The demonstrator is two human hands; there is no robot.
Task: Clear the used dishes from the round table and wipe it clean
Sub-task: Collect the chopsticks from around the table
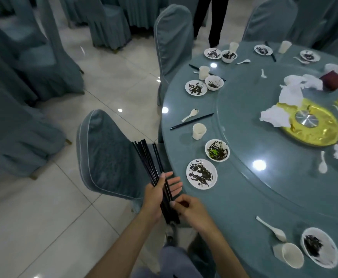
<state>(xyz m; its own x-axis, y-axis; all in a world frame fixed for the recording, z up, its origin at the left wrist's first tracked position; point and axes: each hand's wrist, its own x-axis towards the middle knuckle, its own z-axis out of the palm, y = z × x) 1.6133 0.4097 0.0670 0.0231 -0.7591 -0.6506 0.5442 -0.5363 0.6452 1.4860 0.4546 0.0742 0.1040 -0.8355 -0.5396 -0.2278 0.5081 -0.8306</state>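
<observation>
While the left hand (156, 197) clamps fanned chopsticks (154, 169) between thumb and straight fingers, just left of the table (244, 207), the right hand (192, 209) pinches their lower ends. Dirty plates (201, 173), bowls (217, 150), cups (198, 131) and spoons (190, 114) sit along the table's edge.

Single head-worn camera, wide-angle, aimed forward and down.

It looks from above the person's forearms. The left hand (158, 197) and right hand (192, 207), both on the chopsticks (151, 167), lie close, low at centre. The round table (244, 207) fills the right side from near to far. A covered chair (108, 157) stands just beyond the hands, and tiled floor (53, 217) takes the left. Edges bow outward.
</observation>
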